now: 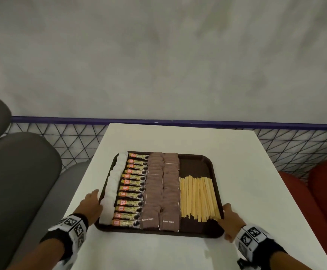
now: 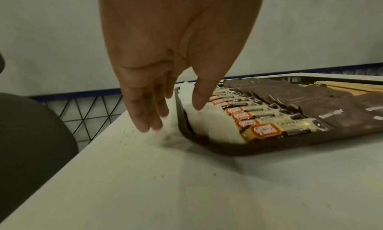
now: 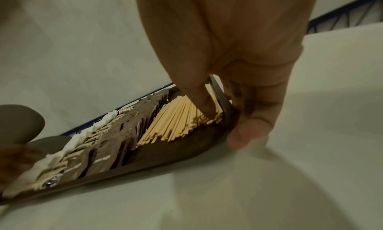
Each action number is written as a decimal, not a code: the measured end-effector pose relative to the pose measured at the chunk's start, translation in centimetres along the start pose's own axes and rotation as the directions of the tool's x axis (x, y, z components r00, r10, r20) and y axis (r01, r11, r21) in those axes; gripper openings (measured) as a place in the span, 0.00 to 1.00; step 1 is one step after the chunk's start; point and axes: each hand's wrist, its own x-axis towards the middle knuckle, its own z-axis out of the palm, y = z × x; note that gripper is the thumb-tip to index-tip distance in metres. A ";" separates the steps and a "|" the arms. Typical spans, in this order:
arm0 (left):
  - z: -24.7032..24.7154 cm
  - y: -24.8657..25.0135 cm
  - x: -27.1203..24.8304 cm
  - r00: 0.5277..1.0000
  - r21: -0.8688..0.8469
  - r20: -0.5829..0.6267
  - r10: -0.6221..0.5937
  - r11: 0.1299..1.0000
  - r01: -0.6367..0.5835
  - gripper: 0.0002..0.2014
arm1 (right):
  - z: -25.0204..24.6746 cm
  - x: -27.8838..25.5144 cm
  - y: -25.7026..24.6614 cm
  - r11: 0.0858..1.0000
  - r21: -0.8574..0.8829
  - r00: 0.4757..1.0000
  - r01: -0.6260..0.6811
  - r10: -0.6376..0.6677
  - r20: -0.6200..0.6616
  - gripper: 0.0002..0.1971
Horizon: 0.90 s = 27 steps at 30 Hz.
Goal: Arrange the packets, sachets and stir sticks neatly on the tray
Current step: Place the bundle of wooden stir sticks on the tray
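A dark brown tray (image 1: 195, 164) lies on the white table (image 1: 178, 137). From left to right it holds a column of white sachets (image 1: 113, 189), a column of coffee granule packets (image 1: 133, 193), two columns of brown sugar sachets (image 1: 162, 191) and a bunch of wooden stir sticks (image 1: 197, 197). My left hand (image 1: 97, 199) straddles the tray's left rim (image 2: 228, 150). Its thumb touches the white sachets (image 2: 213, 123), and its straight fingers (image 2: 149, 123) point down outside the rim. My right hand (image 1: 227, 217) grips the right rim, with the thumb on the stir sticks (image 3: 178, 119) and the fingers (image 3: 248, 130) curled outside.
Grey cushioned seats (image 1: 18, 172) stand left of the table and a red seat (image 1: 318, 191) stands to the right. A wire mesh rail with a blue top (image 1: 71, 141) runs behind the table, below a grey wall. White tabletop shows all round the tray.
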 end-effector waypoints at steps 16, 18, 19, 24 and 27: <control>-1.6 -2.7 7.7 0.991 -0.330 -0.081 -0.106 0.941 0.074 0.22 | 0.8 6.8 -8.3 0.966 0.238 0.982 0.106 -0.064 -0.175 0.22; -2.2 -2.8 9.2 0.990 -0.291 -0.090 -0.110 0.953 0.080 0.23 | 0.9 7.7 -10.0 0.962 0.238 0.973 0.131 -0.078 -0.218 0.22; -2.5 -2.9 9.8 0.989 -0.283 -0.096 -0.109 0.956 0.078 0.23 | 1.0 8.1 -10.7 0.963 0.232 0.969 0.138 -0.082 -0.234 0.22; -3.5 -3.2 12.7 0.991 -0.230 -0.108 -0.083 0.971 0.056 0.22 | 1.1 9.2 -12.6 0.969 0.203 0.962 0.141 -0.087 -0.257 0.23; -3.7 -2.9 13.6 0.992 -0.219 -0.101 -0.081 0.974 0.057 0.22 | 1.0 9.4 -12.7 0.964 0.218 0.960 0.152 -0.092 -0.263 0.22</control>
